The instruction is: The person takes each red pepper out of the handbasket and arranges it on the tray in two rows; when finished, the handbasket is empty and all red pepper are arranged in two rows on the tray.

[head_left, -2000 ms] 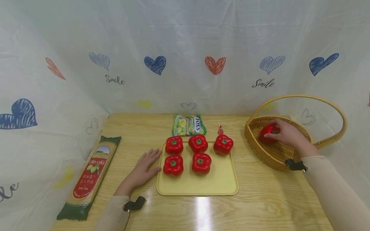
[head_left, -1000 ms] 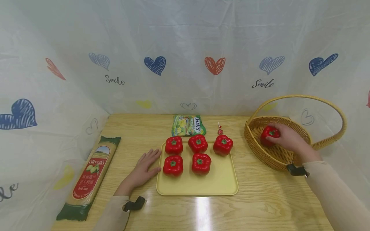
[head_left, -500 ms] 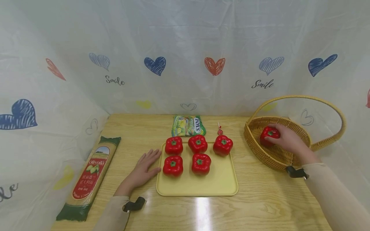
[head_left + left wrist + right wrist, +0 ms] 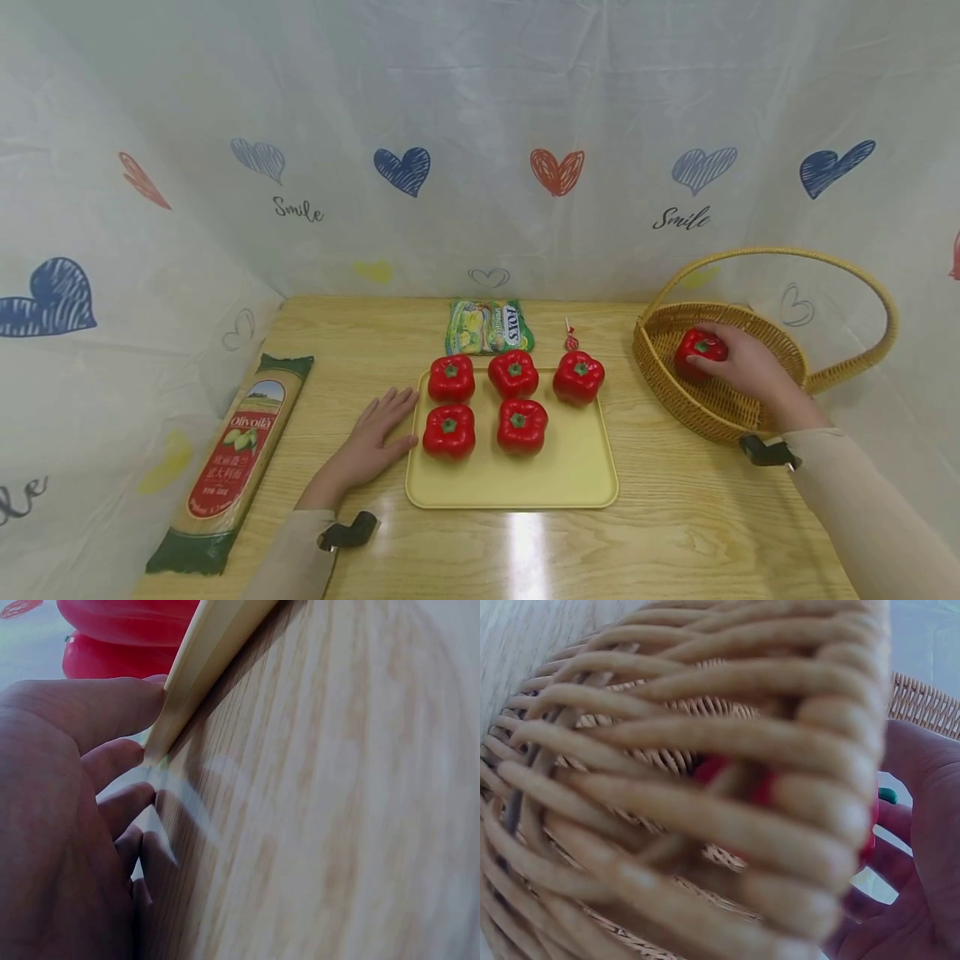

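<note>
Inside the wicker basket (image 4: 678, 404) at the right, my right hand (image 4: 742, 358) holds a red bell pepper (image 4: 696, 360), thumb on its near side and fingers round the far side. The right wrist view shows the basket's weave covering most of that pepper, its green stem (image 4: 887, 796) visible by the hand. My left hand (image 4: 373, 437) lies with fingers spread at the left edge of the yellow tray (image 4: 525, 487). In the left wrist view the thumb and a fingertip touch the tray's rim (image 4: 184, 682). Several red bell peppers (image 4: 522, 427) sit on the tray in two rows.
Behind the tray lie a green candy bag (image 4: 489, 327) and a lollipop (image 4: 572, 340). A long pasta pack (image 4: 232, 462) rests at the left of the wooden table. The basket's tall handle (image 4: 780, 250) arches over its back. A printed curtain hangs behind.
The right hand, with the pepper, has shifted slightly down inside the basket and the pepper's stem has turned more upward. Over the last half second it barely moves. The left hand stays put.
</note>
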A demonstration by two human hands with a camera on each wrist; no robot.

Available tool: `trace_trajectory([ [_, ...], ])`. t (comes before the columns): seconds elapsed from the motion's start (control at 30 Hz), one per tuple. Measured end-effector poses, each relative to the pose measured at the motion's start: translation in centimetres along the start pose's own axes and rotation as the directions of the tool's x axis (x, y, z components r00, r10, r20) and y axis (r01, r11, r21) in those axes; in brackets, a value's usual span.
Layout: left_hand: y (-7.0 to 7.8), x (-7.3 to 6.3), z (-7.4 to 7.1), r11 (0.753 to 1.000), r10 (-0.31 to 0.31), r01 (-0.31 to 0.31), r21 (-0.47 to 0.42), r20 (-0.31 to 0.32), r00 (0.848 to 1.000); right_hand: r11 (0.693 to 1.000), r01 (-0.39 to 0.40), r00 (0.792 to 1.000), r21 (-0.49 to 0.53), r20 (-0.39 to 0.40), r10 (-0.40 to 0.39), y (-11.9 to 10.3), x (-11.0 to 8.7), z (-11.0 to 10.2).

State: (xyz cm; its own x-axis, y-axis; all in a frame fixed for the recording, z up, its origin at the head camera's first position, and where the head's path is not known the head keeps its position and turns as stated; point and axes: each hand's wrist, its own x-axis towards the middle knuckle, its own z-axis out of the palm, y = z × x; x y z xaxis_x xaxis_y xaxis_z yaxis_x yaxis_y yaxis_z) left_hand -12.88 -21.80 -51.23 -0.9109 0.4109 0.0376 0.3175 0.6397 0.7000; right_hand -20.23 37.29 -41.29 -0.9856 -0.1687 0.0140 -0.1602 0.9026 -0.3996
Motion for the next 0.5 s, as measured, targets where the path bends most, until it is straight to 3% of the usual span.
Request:
trace_trajectory([
  [0.5,-0.06,0.01,0.03,1.000,0.006,-0.006,0.011,0.000,1.000,1.000,0.009,0.998,0.013,-0.056,-0.008,-0.34,-0.56,0.03],
])
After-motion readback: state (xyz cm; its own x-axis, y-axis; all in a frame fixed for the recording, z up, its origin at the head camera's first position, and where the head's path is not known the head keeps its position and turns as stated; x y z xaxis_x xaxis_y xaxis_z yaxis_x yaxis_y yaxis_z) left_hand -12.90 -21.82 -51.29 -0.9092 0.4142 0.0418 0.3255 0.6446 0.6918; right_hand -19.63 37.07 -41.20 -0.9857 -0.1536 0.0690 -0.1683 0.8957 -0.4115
